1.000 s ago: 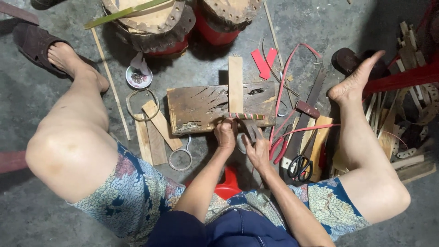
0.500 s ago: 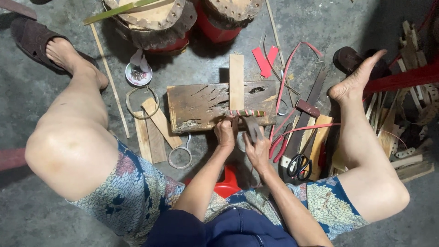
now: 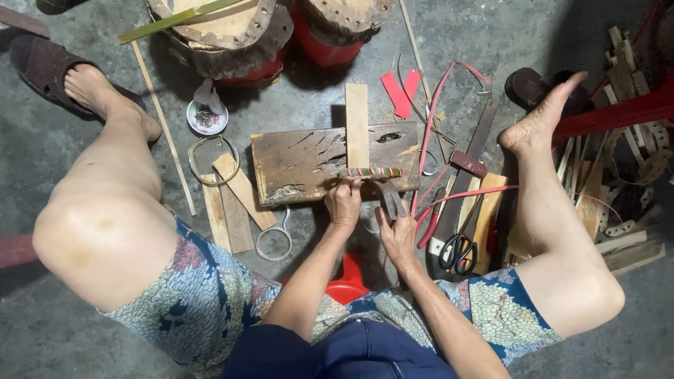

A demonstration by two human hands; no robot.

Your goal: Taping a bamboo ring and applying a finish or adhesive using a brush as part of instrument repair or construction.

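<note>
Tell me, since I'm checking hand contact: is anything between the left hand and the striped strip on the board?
Nothing visible. The left hand already touches the striped strip lying on the wooden board. The right hand holds a dark tool just beside it.

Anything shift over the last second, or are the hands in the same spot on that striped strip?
Very little changed. The left hand stays pressed on the striped strip at the near edge of the wooden board, and the right hand keeps its grip on the dark metal tool just below the strip. Nothing was picked up or let go. The saw and scissors lie as before.
</note>
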